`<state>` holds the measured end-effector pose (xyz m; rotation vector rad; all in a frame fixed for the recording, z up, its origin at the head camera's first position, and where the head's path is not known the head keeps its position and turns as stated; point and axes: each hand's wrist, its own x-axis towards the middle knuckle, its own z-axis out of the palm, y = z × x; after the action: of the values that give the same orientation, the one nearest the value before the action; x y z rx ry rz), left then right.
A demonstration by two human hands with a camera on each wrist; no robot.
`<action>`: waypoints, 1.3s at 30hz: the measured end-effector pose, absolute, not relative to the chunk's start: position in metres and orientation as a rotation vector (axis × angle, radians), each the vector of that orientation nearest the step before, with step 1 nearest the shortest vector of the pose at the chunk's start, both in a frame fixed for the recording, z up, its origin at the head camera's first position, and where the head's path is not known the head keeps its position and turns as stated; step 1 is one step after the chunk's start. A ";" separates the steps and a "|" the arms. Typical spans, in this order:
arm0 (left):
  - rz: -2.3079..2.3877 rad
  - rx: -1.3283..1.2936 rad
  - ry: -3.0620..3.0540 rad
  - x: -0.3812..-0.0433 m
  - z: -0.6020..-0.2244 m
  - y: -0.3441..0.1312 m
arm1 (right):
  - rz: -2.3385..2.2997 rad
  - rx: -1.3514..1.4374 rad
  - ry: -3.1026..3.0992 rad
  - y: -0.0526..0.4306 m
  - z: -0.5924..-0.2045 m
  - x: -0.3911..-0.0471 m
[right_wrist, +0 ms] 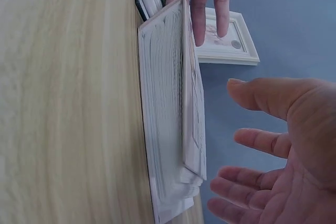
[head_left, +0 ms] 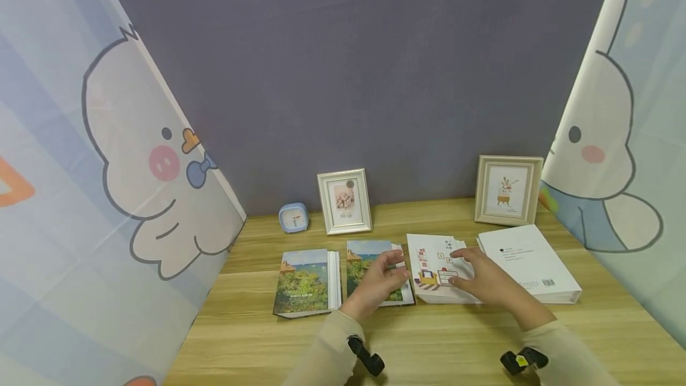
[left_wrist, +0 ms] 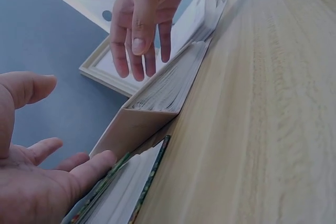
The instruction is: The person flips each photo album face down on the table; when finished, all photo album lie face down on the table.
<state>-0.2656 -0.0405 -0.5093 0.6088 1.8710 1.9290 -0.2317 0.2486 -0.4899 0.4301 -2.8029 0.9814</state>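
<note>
A white photo album (head_left: 429, 258) with a drawn room on its cover lies on the table, its page edges (right_wrist: 163, 108) facing the person in the right wrist view. My left hand (head_left: 377, 283) hovers over the right part of a landscape-covered album (head_left: 360, 252), just left of the white one. Its fingers are spread, with nothing between them in the left wrist view. Over the white album's right side, my right hand (head_left: 485, 279) is held with thumb and fingers apart, empty. Beside it lies a second white album (head_left: 530, 258), back cover up.
Another landscape-covered photo album (head_left: 302, 285) lies at the left. Along the back stand a blue clock (head_left: 293, 218), a silver-white picture frame (head_left: 345, 201) and a beige picture frame (head_left: 506, 190). Behind them hangs a grey cloth (head_left: 348, 76), with cartoon-printed curtains at both sides.
</note>
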 end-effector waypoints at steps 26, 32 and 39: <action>1.932 0.499 1.816 -0.259 -0.522 -0.020 | 0.925 0.406 -2.809 0.253 -0.511 -0.231; 1.909 0.507 1.772 -0.261 -0.524 -0.021 | 0.934 0.410 -2.814 0.253 -0.512 -0.230; 1.905 0.494 1.765 -0.261 -0.525 -0.021 | 0.932 0.409 -2.825 0.254 -0.515 -0.231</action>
<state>-0.2609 -0.0205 -0.5245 0.4935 1.7646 1.9047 -0.2313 0.2545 -0.5152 0.4087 -2.8250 0.9321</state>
